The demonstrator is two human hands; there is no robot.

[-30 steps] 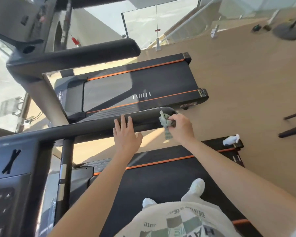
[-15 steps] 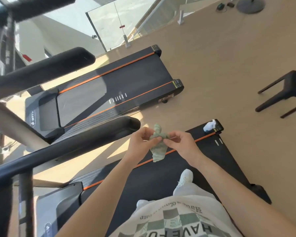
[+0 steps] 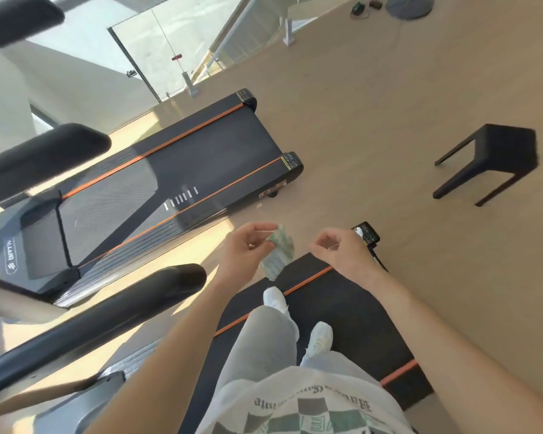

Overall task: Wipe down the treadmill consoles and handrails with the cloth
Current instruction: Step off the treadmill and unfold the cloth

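A small green-grey cloth [image 3: 279,253] hangs from my left hand [image 3: 248,247], which pinches its top edge between thumb and fingertips. My right hand [image 3: 337,250] is a short way to the right of the cloth, apart from it, with its fingers curled and nothing in them. Both hands are out over the belt of the treadmill [image 3: 342,311] that I stand on. Its black handrail [image 3: 123,311] runs to the lower left, its end below and left of my left hand. No console is in view.
A second treadmill [image 3: 201,158] lies to the left with its own handrail [image 3: 44,155]. A white object [image 3: 365,232] sits on the rear corner of my treadmill. A black stool [image 3: 499,155] stands on the wooden floor at right. Glass railing [image 3: 170,51] at the back.
My right hand wiped the handrail's end with the cloth, then both hands held the cloth. Now the right hand has let go and only the left holds it. My view has turned right.
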